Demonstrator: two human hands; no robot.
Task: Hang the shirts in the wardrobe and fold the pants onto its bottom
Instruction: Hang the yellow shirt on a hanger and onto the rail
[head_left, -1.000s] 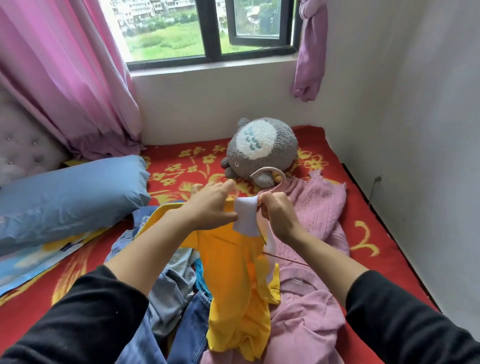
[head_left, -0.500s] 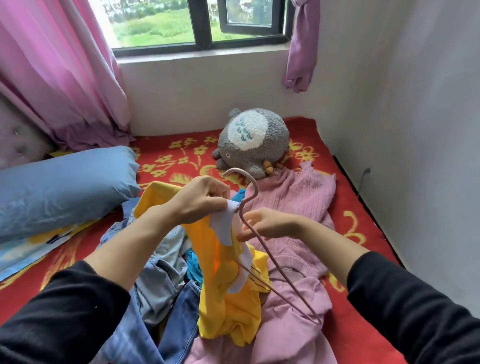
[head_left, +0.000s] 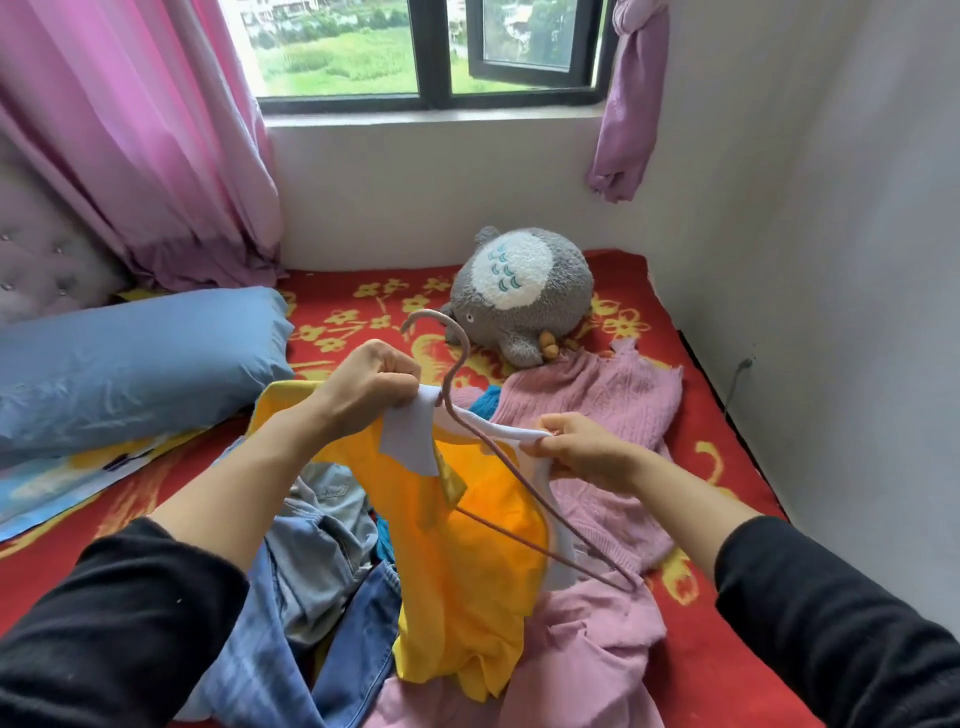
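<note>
A yellow shirt (head_left: 467, 561) with a white collar hangs in the air over the bed. My left hand (head_left: 371, 387) grips the collar at its left end. My right hand (head_left: 582, 449) pinches the collar's right end, stretching it wide. A thin pink hanger (head_left: 498, 452) passes through the collar opening, its hook sticking up above my left hand and its lower end poking out near the shirt's right edge. Blue jeans (head_left: 311, 623) lie crumpled under the shirt. A pink knit sweater (head_left: 613, 405) and another pink garment (head_left: 571, 670) lie to the right.
A grey plush toy (head_left: 519, 291) sits at the back of the red flowered bedspread (head_left: 701, 675). A blue pillow (head_left: 135, 364) lies at the left. White walls close the right side and back, under a window with pink curtains (head_left: 145, 145).
My right hand has let go of the hanger and taken the collar's right end. The collar is now pulled wide, and the hanger sits deeper inside the shirt.
</note>
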